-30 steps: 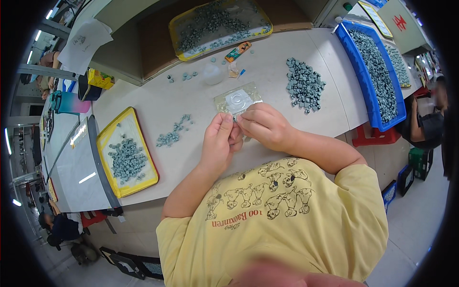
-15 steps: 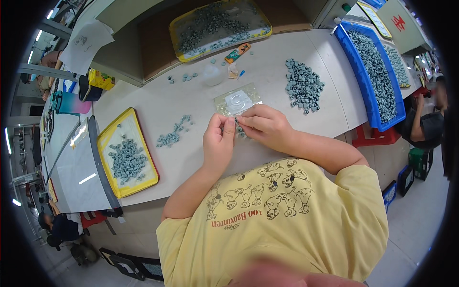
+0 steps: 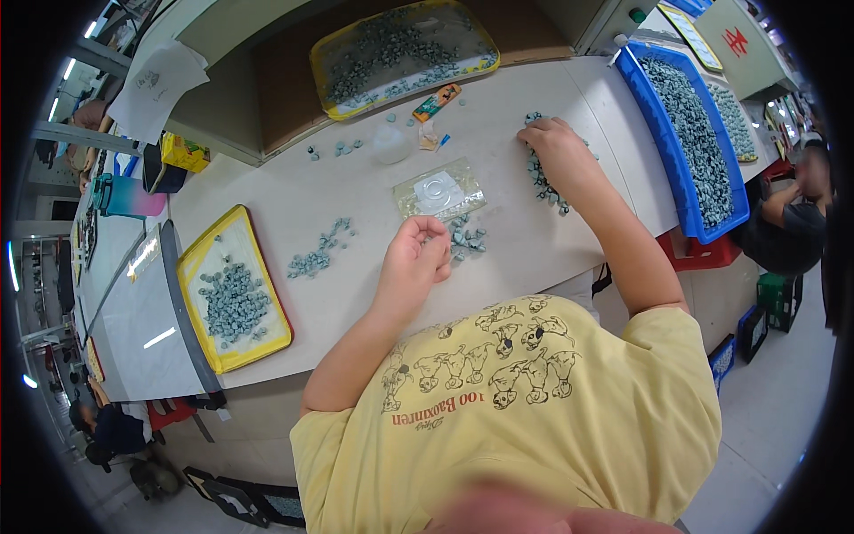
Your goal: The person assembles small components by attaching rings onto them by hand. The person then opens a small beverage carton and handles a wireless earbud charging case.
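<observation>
My left hand [image 3: 416, 256] is raised over the table's near middle, its fingers curled in toward the thumb. Whatever lies inside that grip is too small or hidden to make out. Farther right, my right hand [image 3: 562, 158] reaches over a pile of small dark grey-green pieces [image 3: 541, 182]. Its fingers are bent together at the pile's far left side, and the fingertips are partly hidden. Just right of my left hand lies a loose group of paler grey-green pieces [image 3: 467, 238]. Beyond it is a clear flat packet [image 3: 438, 189] with a white round shape on it.
A yellow-rimmed tray [image 3: 283, 311] of pieces stands left, with a scattered cluster [image 3: 311, 261] beside it. Another yellow-edged tray [image 3: 331, 109] sits in the shelf opening. A deep blue bin [image 3: 689, 191] full of pieces stands right. An orange-green tube [image 3: 436, 103] lies near the shelf.
My hands were together in front of the packet. The right has gone away to the far right, onto the dark pile; the left stays near its place, fingers more curled.
</observation>
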`<control>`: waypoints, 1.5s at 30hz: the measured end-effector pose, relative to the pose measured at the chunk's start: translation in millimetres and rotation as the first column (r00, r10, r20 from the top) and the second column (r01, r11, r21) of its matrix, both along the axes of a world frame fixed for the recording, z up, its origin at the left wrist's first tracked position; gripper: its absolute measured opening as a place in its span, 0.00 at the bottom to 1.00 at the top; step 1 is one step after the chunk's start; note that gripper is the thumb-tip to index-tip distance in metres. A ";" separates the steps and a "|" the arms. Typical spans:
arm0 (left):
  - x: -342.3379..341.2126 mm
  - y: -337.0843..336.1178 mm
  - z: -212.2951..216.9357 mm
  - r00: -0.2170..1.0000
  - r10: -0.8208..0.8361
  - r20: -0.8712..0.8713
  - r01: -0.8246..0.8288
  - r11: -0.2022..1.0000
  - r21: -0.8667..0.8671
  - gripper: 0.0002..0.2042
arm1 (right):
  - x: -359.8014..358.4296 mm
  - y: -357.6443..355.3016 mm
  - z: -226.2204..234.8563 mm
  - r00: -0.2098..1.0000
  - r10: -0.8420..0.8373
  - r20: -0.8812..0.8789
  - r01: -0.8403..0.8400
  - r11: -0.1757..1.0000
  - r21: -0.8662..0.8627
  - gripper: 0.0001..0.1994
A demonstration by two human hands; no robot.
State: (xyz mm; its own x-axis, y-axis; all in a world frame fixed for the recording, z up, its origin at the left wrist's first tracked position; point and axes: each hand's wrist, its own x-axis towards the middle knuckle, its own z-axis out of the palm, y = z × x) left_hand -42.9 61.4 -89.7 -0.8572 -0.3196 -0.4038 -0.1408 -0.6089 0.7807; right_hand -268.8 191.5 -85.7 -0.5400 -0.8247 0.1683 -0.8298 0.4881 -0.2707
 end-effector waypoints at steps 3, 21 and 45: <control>-1.7 -2.0 1.3 1.000 -0.015 -0.013 0.016 0.998 0.066 0.07 | -7.3 0.0 -5.7 1.000 0.003 -0.003 -0.003 0.999 0.041 0.09; -10.5 -0.5 -7.1 0.994 -0.058 0.097 0.061 0.998 -0.029 0.09 | 79.0 -11.3 19.2 0.714 0.361 0.600 -0.184 0.924 -0.336 0.06; -4.0 -7.7 -3.7 0.992 -0.064 0.107 0.071 0.996 -0.060 0.10 | 84.4 -15.4 -1.2 0.849 0.522 0.083 -0.417 0.758 -0.501 0.10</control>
State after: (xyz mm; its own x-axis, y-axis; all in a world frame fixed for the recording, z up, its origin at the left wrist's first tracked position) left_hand -46.9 53.7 -93.3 -0.8316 -0.2901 -0.4736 -0.2633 -0.5449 0.7961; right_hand -184.4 176.1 -86.9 -0.1692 -0.8410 0.5138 -0.8203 -0.1688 -0.5464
